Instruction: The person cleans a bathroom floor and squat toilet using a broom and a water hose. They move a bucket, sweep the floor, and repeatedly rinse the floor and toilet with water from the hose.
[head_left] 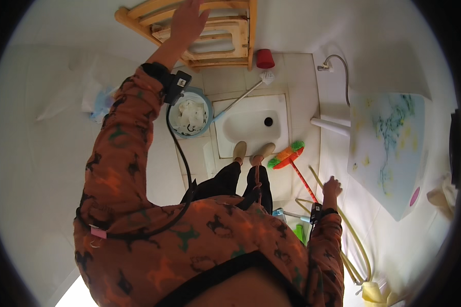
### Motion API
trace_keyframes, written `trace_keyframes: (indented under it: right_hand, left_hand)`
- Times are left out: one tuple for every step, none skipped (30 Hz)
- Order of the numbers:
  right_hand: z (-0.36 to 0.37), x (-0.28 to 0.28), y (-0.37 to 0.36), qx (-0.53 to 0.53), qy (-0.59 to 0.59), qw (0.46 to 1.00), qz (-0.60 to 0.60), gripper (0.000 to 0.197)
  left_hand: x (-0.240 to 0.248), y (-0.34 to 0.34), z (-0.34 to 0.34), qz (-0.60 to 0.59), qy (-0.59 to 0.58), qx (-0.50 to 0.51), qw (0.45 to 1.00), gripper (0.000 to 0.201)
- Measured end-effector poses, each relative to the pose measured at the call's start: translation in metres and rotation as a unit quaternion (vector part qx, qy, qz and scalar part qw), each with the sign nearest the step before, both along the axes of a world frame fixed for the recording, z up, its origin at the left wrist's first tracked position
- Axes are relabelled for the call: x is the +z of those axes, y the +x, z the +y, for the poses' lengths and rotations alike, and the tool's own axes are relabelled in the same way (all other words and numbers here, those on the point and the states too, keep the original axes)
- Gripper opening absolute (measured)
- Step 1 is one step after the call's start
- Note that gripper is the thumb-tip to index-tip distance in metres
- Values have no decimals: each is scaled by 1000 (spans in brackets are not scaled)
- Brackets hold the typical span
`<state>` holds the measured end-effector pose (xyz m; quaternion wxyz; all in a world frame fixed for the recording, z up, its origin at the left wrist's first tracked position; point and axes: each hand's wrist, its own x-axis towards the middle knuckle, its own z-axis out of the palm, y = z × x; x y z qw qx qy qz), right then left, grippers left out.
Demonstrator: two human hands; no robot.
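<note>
My left hand [188, 24] is raised to the wooden slatted chair [252, 36] at the far wall. Its thumb stands apart from the fingers, which reach over the slats and are partly cut off by the upper edge; nothing shows in them. The chair has a seat with a rectangular opening. Low on the right, my right hand [333, 188] is curled, with no object visible in it. Just left of it runs the red handle of a broom [290, 156] with green and orange bristles. A yellowish hose [351, 227] passes close by.
My feet stand at the near edge of a white squat toilet [256, 120]. Left of it sits a blue basin [206, 100] holding white cloth, beside a long-handled toilet brush [241, 97]. A red bucket [265, 59] stands near the chair. A patterned white cabinet [386, 153] juts from the right wall.
</note>
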<state>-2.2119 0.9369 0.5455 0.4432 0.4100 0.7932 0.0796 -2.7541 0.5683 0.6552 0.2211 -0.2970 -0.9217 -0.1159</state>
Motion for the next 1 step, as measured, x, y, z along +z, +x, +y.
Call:
trace_keyframes:
  right_hand:
    - [-7,-3,-11,-54,-72,996,15,36]
  left_hand:
    - [-15,1,-4,-16,-27,19,999,36]
